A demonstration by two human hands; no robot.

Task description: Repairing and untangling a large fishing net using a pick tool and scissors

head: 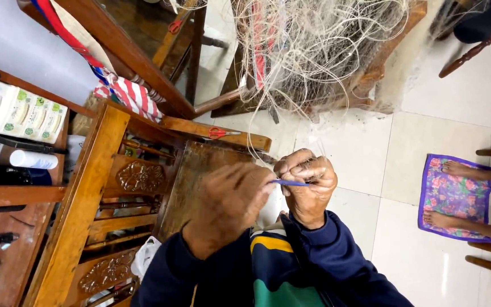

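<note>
My left hand (228, 204) is curled, pinching one end of a thin blue netting needle (291, 183). My right hand (308, 185) is clenched on thin white net strings (313, 51). A big tangled pile of net is still left to work on, I think

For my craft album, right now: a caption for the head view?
Left hand and right hand work a slim blue needle through pale tangled fishing net.

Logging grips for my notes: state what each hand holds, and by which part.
A thin blue tool spans both hands: left hand grips its left end, right hand its right end, along with net threads.
</note>
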